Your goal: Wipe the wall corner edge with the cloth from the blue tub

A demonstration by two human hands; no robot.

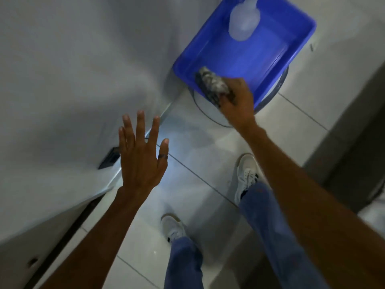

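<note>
**Cloth in right hand at tub rim, wall edge off to the left**

We see the right hand (237, 99) closed around the cloth (212, 84), a mottled grey bundle, fingers curled tight on its near end. The cloth sits over the near rim of the blue tub (300, 49), at about 1 o'clock in the view. Its long axis runs from the fist up toward 10 o'clock, free end pointing into the tub. Blur here, so we cannot tell if the cloth touches the rim or is just above it.

The left hand (141, 155) holds nothing: fingers spread wide, palm facing away, raised near the wall (68, 80) around 9 o'clock. Whether it touches the wall we cannot tell.

A pale bottle (244, 22) lies in the far part of the tub, well apart from the cloth.

Key relation: the wall corner edge (161, 115) lies at 8 o'clock from the cloth-holding fist, between the two hands. The left hand is nearer to it, but the right one has the cloth. We judge the pick-up about done, wiping not yet begun; next move is likely a sweep left and down to that edge
</note>
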